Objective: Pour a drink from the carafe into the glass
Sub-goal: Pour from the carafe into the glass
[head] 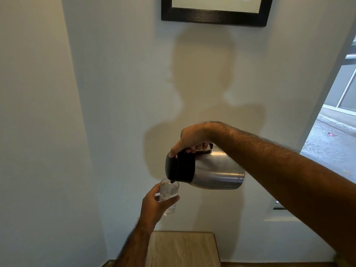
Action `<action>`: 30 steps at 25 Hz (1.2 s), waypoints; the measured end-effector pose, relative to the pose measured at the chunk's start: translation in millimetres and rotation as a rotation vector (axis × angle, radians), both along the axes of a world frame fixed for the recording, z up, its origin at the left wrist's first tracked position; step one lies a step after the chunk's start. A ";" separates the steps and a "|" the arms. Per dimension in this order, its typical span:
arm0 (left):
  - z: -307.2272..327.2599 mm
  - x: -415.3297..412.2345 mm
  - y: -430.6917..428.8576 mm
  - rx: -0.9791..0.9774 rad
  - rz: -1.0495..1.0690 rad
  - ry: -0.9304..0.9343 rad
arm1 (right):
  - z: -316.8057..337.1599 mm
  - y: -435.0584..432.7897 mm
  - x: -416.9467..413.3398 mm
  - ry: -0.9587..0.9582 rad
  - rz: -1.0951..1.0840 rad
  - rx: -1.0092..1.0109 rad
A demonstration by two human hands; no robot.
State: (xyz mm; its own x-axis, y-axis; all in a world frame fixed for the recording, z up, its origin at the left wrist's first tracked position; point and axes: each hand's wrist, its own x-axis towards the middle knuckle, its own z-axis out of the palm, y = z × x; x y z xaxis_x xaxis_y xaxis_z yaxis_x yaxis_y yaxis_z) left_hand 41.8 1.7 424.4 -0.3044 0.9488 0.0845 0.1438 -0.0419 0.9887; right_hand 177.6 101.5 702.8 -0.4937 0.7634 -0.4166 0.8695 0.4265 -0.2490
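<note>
A steel carafe [215,170] with a black top is tipped almost on its side, spout down to the left. My right hand [192,140] grips its handle from above, thumb on the black lid. The spout sits right over the rim of a clear glass [169,191], which my left hand [154,205] holds in the air, fingers wrapped around its lower part. The glass looks partly filled with clear liquid. Both are held well above the table.
A small light wooden table [183,249] stands below against the pale wall. A dark picture frame [213,15] hangs above. A window [335,132] opens at the right, behind my right forearm.
</note>
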 end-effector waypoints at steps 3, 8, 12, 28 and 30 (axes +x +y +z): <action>0.2 0.8 -1.8 0.003 0.010 -0.007 | -1.0 1.7 5.6 0.025 -0.025 -0.022; 1.4 1.5 -3.4 -0.008 0.022 0.000 | -6.9 5.7 13.6 0.061 -0.042 -0.043; 0.9 2.2 -5.1 -0.017 0.022 0.010 | -11.1 8.0 19.0 0.089 -0.044 -0.061; 2.8 6.1 -4.3 -0.037 -0.007 0.013 | -17.8 7.9 0.6 0.027 0.001 -0.027; 2.3 5.8 -4.7 -0.039 -0.006 0.011 | -18.0 8.2 -1.3 0.019 0.001 -0.027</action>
